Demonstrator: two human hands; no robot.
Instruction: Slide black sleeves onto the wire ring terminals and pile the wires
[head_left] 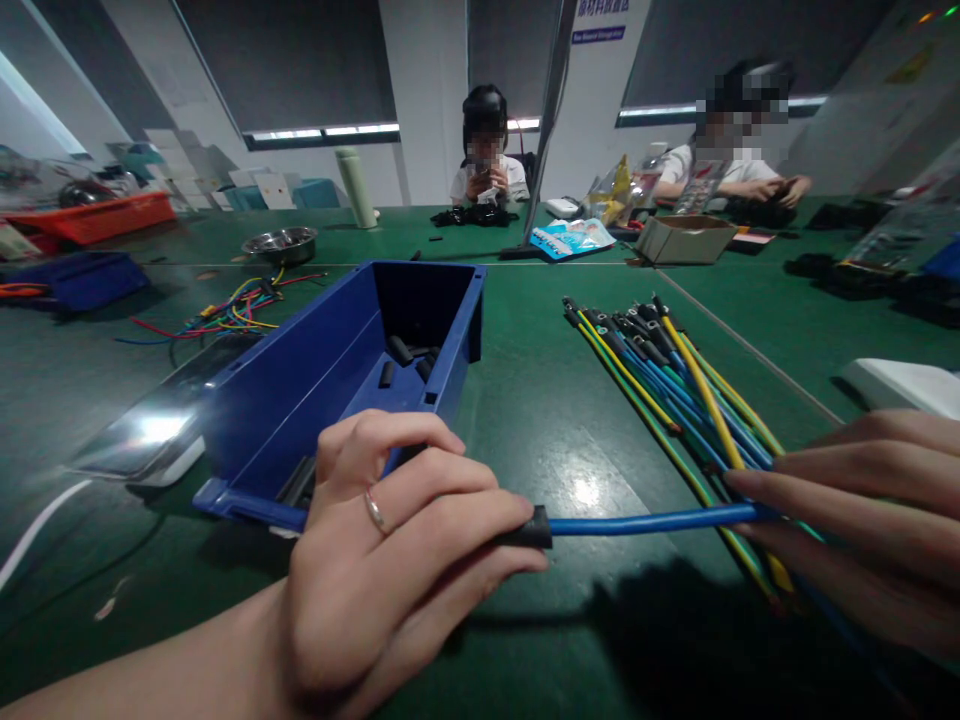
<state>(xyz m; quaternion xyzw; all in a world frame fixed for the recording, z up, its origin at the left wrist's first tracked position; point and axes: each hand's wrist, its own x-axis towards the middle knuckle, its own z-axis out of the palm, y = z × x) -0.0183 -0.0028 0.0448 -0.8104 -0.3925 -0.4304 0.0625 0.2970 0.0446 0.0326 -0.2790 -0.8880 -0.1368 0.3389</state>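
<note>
A short black sleeve is pinched between the thumb and fingers of my left hand, which wears a ring. From the sleeve's right end runs a blue cable, and my right hand grips it at the right. My left fingers hide the cable's left end. Behind my left hand stands a blue plastic bin with several loose black sleeves inside. A bundle of blue and yellow-green cables with metal lugs and black ends lies just beyond my right hand.
Left of the bin rests a phone-like glossy device with a white cord. Coloured wires and a metal bowl lie farther back. A cardboard box and a blue packet sit across the table, where two people work.
</note>
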